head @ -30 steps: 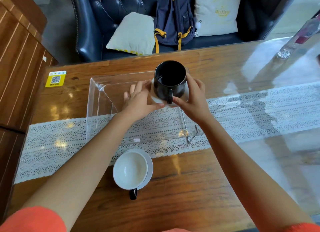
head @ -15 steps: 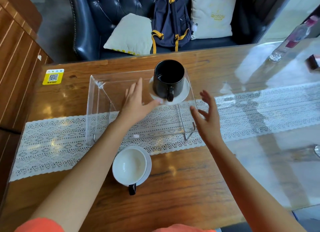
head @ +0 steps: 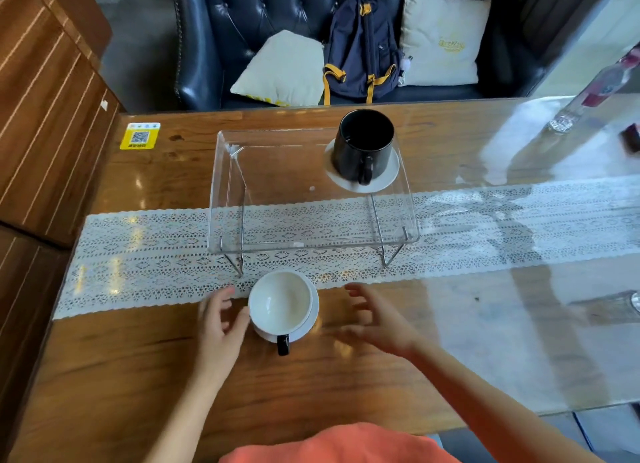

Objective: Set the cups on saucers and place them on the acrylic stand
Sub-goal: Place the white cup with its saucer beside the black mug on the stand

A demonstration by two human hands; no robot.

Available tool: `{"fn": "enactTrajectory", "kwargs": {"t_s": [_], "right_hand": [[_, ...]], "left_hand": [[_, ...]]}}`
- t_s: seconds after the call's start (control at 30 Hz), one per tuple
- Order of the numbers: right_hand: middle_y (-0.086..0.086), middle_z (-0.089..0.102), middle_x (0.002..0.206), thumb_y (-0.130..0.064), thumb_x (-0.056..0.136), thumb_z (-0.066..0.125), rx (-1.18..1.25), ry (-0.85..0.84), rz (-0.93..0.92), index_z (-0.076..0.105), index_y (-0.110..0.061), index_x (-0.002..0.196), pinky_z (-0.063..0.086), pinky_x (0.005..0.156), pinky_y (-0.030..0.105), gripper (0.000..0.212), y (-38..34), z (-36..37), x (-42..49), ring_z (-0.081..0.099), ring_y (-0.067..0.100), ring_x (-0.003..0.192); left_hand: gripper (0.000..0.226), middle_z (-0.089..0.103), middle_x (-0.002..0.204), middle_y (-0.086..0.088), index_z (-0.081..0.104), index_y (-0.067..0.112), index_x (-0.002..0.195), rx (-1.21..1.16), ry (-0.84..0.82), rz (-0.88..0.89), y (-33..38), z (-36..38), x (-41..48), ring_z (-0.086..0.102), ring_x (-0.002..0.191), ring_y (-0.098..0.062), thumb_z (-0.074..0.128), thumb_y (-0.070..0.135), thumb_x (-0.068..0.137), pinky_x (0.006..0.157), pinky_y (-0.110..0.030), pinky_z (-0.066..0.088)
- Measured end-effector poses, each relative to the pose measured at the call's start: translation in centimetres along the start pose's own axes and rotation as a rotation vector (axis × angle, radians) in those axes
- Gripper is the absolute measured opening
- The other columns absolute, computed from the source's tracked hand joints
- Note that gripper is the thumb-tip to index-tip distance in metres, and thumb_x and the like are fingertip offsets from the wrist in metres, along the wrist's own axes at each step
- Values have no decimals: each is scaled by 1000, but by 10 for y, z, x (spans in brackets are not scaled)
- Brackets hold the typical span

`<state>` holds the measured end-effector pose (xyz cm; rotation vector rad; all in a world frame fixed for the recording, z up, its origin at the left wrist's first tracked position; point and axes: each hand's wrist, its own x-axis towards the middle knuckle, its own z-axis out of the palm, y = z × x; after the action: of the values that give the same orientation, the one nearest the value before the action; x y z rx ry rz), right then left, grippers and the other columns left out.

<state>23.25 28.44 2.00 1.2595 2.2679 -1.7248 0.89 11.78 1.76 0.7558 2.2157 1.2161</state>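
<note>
Black cup [head: 366, 145] sits on a white saucer [head: 388, 177] at the far right corner of the acrylic stand [head: 277, 171], handle toward the camera, nobody touching it. Stand straddles the lace runner [head: 145, 251] on the wooden worktop [head: 104, 376]. Second cup [head: 280, 302], white inside with a black handle [head: 283, 344], is on its own saucer [head: 308, 324] on the worktop just in front of the stand, handle pointing at the person. Left hand [head: 220, 327] is at the cup's left side, fingers loosely spread, thumb touching or nearly touching the cup wall, can't tell which. Right hand [head: 379, 319] is to the right of the cup, clear of it, fingers spread and curled, holding nothing, slightly motion-blurred. Yellow QR sticker [head: 140, 136] at the far left of the worktop. Sofa behind has a navy backpack [head: 362, 47] between two cushions.
</note>
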Motion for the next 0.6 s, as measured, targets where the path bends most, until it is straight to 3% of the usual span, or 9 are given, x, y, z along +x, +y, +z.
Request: {"fn": "enactTrajectory", "kwargs": {"t_s": [0.13,0.23,0.3,0.37,0.47,0.6], "right_hand": [[13,40,145,-18,68,81,-152,-104,-32,19,-15,148,43,102,30,102,-30,27,31,49,23,126],[15,36,148,-24,64,83,-177,-112,-55,17,-18,148,39,110,47,107,-47,39,40,40,27,135],[11,38,146,-27,59,85,-211,-113,-68,21,-21,145,35,111,51,108,-53,45,41,34,27,137],[8,40,144,-27,59,86,-203,-86,-80,25,-20,142,35,110,51,104,-56,49,39,34,27,136],[7,43,142,-28,58,87,-206,-57,-75,27,-18,142,37,108,50,103,-58,51,35,37,27,133],[7,48,138,-24,58,88,-217,-45,-84,31,-16,140,41,103,48,100,-58,50,26,43,28,127]], "left_hand": [[71,26,144,17,30,29,143,75,-309,-94,-18,0,-3,27,135,-8,66,31,82,110,-45,33],[83,19,139,28,21,51,138,46,-461,-139,-17,-4,3,20,131,0,71,46,72,110,-42,32],[86,21,137,30,18,62,129,53,-515,-133,-16,-4,4,22,129,1,75,44,67,108,-38,33],[90,26,141,24,21,55,134,51,-508,-116,-20,0,3,27,130,-3,77,37,67,108,-38,34],[80,38,143,4,35,27,140,85,-389,-116,-24,8,0,46,123,-17,77,27,71,104,-41,41],[73,46,135,1,45,21,135,104,-357,-124,-22,7,-6,53,115,-21,78,25,71,98,-44,46]]}}
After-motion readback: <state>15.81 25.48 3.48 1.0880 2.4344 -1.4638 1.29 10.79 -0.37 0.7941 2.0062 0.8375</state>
